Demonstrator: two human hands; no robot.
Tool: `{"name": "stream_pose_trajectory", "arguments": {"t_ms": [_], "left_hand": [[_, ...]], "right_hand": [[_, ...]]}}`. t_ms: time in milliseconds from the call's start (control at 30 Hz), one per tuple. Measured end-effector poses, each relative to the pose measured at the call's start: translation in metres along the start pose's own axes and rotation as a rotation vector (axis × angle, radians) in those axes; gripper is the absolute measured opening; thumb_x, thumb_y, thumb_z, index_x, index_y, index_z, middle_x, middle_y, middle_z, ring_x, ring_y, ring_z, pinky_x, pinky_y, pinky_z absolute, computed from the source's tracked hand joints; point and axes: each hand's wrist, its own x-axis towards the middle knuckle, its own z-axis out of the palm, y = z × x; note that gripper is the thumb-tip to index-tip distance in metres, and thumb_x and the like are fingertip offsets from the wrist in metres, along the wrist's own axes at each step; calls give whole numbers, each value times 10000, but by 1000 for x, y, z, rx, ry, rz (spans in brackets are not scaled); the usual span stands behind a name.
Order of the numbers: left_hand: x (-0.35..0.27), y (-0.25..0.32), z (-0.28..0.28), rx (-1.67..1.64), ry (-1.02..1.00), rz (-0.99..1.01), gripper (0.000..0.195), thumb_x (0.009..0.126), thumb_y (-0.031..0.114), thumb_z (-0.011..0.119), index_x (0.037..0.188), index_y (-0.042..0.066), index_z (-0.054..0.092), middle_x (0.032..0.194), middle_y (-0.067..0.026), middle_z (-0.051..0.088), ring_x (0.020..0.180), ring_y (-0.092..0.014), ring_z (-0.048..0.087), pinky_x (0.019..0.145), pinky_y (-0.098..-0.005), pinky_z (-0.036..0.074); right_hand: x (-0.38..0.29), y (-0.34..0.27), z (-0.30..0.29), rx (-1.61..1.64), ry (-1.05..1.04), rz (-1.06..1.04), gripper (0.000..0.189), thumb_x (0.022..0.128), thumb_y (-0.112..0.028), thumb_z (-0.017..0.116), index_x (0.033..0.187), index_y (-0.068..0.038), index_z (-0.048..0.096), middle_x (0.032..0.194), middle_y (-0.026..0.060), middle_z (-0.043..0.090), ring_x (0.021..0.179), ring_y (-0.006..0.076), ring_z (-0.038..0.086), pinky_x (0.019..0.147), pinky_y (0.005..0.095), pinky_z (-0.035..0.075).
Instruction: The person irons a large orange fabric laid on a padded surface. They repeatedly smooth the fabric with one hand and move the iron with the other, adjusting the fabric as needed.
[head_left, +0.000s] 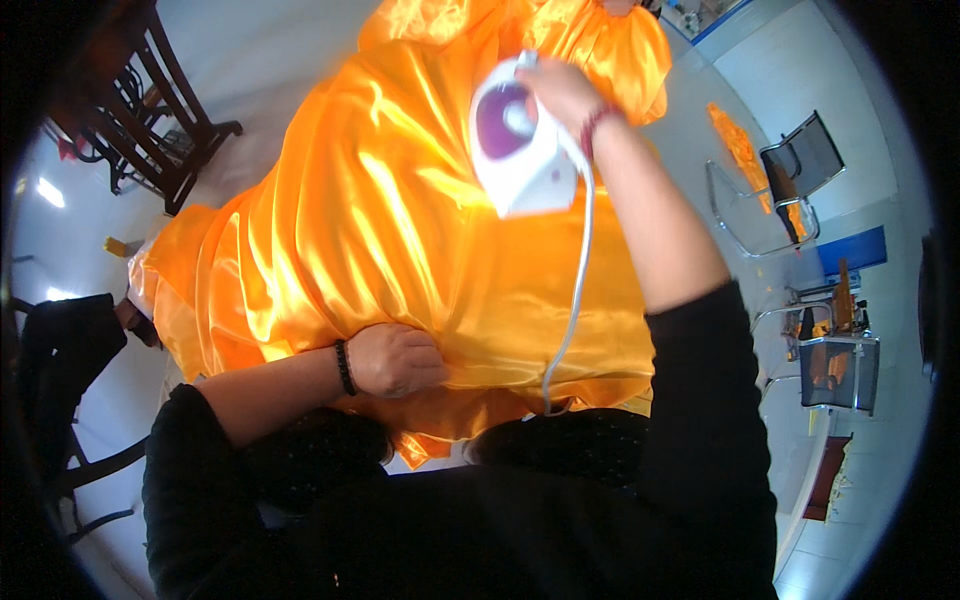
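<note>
Shiny orange satin fabric (420, 247) is spread in folds before me and hangs over the near edge. My right hand (559, 94) holds a white and purple steam iron (510, 142) by its handle, over the upper middle of the fabric. The iron's pale cord (581, 277) runs from it down to the near edge. My left hand (397, 360) rests on the fabric near that edge, fingers curled; it appears to grip a bit of the cloth.
Dark wooden furniture (169, 112) stands at the upper left. A person's dark-clothed leg (71, 337) shows at the left. On the right are metal-framed chairs (806, 161) with orange cloth (739, 150) by one. Part of another person's hand (619, 6) is at the top edge.
</note>
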Motion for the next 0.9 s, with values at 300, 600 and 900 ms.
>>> {"name": "stream_pose_trajectory", "arguments": {"t_ms": [300, 600, 900], "left_hand": [[4, 28, 0, -352, -4, -127, 55, 773, 133, 608, 752, 87, 585, 754, -89, 569, 736, -292, 597, 652, -410, 506], [8, 51, -25, -440, -467, -433, 133, 857, 225, 638, 895, 100, 660, 906, -108, 652, 887, -303, 645, 745, -422, 526], [-32, -76, -111, 409, 272, -672, 244, 805, 76, 616, 1045, 74, 662, 1099, -125, 648, 1094, -339, 576, 922, -416, 497]], "right_hand": [[-229, -28, 11, 252, -81, 192, 533, 963, -196, 567, 1430, 14, 420, 751, 44, 586, 544, 97, 540, 532, 253, 484], [-241, 2, -14, 463, 195, 234, 473, 972, -143, 582, 1415, -22, 467, 715, 9, 563, 514, 74, 514, 466, 230, 458], [-272, 36, -59, 403, 376, 273, 316, 965, -148, 560, 1254, -22, 578, 660, -9, 522, 493, 74, 491, 447, 224, 430]]}}
